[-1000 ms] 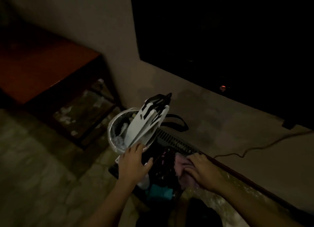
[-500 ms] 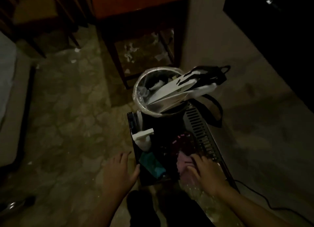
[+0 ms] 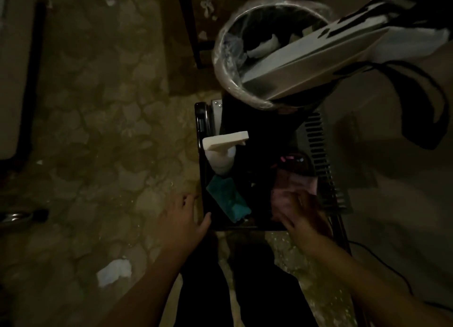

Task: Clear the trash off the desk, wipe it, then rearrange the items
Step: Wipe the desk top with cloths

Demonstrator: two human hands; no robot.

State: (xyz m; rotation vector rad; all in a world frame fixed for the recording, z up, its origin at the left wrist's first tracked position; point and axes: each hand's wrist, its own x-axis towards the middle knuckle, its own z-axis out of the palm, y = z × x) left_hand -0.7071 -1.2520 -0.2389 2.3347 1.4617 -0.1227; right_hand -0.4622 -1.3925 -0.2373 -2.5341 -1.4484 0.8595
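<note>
1. Two hands reach down to a black tray on the floor. The left hand has a wide grip, fingers spread and holding nothing, thumb at the tray's near-left corner; I cannot tell whether it touches
2. The right hand lies over the pink cloth in the near-right part of the tray. Blur hides the fingers, so I cannot tell if its grip has closed on the cloth or only rests there
3. If the cloth is only half caught, it could slip out on the lift and drop to the floor, picking up grit before it wipes the worktop
4. The bottle stands upright at the tray's left side, with the teal cloth on its near side. A left hand swinging in across the tray could knock the bottle over
5. The bin sits at the tray's far end, with a long white board leaning out over its right rim. It looks top-heavy, so a tug on the tray might tip the bin and spill the trash
6. A paper scrap lies on the floor, near left, well apart from the bin; it is easy to miss in this dim light
7. A cable trails on the floor near right, beside the right arm, and could snag an arm or foot on standing up
</note>
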